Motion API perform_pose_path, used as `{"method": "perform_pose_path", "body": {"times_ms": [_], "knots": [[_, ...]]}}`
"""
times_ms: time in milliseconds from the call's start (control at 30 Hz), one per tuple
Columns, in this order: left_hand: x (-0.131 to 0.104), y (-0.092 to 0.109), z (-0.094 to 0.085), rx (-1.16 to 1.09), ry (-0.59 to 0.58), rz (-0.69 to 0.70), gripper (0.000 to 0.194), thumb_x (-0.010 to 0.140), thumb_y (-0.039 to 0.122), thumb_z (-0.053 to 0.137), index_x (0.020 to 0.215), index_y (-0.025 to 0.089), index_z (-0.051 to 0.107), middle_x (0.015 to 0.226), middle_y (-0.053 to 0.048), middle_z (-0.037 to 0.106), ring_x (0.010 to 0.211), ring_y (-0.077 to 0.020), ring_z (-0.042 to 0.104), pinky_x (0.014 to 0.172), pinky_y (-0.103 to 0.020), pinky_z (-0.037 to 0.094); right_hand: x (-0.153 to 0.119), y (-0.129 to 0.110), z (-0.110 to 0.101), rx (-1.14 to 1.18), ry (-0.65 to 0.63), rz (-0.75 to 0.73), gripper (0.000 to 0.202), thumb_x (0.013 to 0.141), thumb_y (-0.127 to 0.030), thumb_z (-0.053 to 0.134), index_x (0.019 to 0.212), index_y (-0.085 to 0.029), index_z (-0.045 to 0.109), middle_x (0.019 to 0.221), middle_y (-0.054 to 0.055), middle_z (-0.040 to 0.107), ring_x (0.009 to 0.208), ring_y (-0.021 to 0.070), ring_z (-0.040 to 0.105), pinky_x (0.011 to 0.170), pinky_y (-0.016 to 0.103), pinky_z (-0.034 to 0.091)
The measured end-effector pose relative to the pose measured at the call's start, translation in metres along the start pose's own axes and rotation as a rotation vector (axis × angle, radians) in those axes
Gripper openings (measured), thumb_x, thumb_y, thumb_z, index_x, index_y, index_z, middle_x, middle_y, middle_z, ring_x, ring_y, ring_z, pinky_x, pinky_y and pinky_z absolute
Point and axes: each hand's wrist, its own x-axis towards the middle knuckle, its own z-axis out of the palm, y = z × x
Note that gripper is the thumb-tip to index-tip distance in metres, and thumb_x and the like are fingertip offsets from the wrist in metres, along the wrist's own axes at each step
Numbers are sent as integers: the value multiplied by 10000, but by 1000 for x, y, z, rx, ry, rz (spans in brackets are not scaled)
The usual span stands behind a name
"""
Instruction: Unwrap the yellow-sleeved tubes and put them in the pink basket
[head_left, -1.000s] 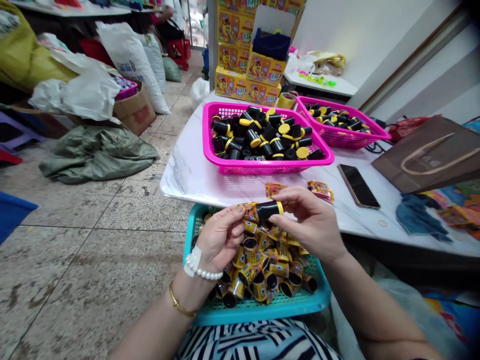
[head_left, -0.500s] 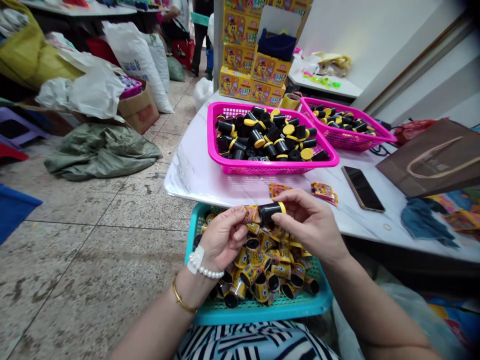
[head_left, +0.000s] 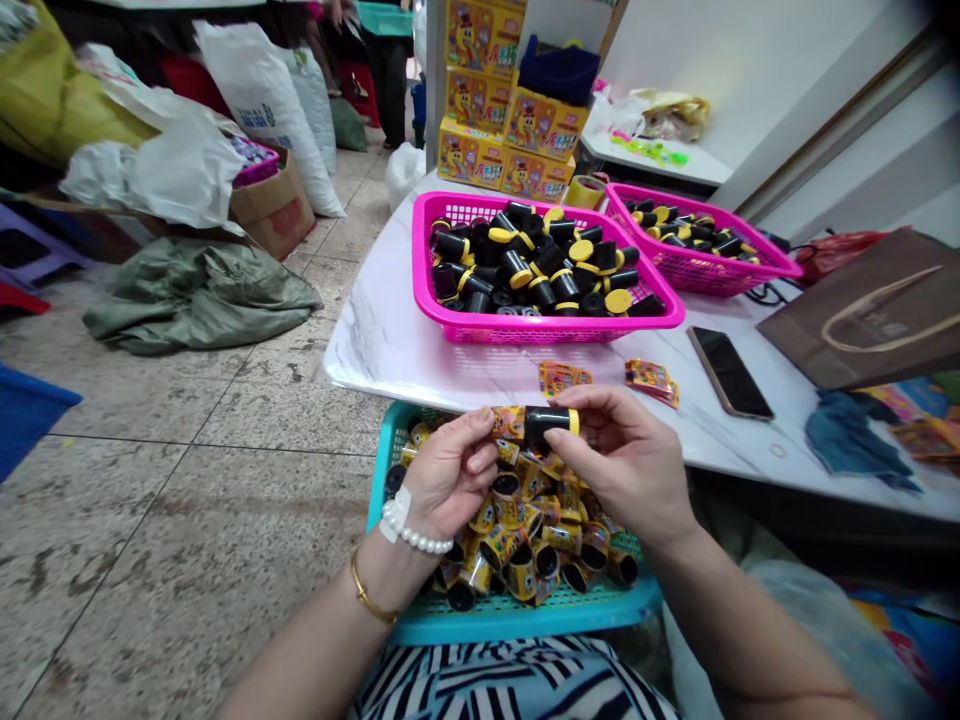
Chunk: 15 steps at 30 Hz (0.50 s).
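Between thumb and fingers, my left hand (head_left: 454, 470) pinches a printed yellow-orange sleeve (head_left: 508, 423). My right hand (head_left: 626, 455) grips a small black cylinder with a yellow cap (head_left: 550, 423), its capped end to the right. The cylinder's left end meets the sleeve's opening; how far it is inside I cannot tell. Both hands are over a turquoise basket (head_left: 525, 628) on the lap, heaped with cylinders in printed sleeves (head_left: 510, 545). Beyond, a pink basket (head_left: 555, 328) on the table holds black cylinders with yellow caps (head_left: 517, 268).
Flat stacks of sleeves (head_left: 651, 380) lie on the white table (head_left: 375, 340) near a phone (head_left: 729, 372) and a brown paper bag (head_left: 862, 310). A second pink basket (head_left: 697, 265) and stacked yellow boxes (head_left: 480, 100) stand behind. A green sack (head_left: 202, 295) lies on the floor.
The black cylinder and my right hand have shifted slightly right, and more of the printed sleeve now shows between the hands. The camera view has tilted down a little.
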Motion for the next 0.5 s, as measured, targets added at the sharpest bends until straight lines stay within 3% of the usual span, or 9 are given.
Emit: {"method": "perform_pose_path", "body": {"times_ms": [167,267,500], "knots": [[0,-4,-1,48,17,14,245,677,174,841,745,99,618,671,42,616,371,28,371,319,-104,201,-3,-1,-3,-301,-23,-144,260,782,-231,741,1020,-249,638,982,26,698,571,108,508,492,281,422],[-2,-4,-1,91,14,11,261,681,211,843,759,103,618,663,45,606,360,27,365,324,-109,202,-3,0,-3,-332,0,-148,251,788,-240,737,1019,-249,640,965,20,702,542,97,470,471,273,390],[-1,-3,-3,107,-1,-7,243,717,199,818,784,121,597,633,59,559,366,22,367,317,-116,164,6,0,2,208,-118,209,247,788,-340,749,913,-216,574,720,-17,690,515,105,609,467,228,526]]}}
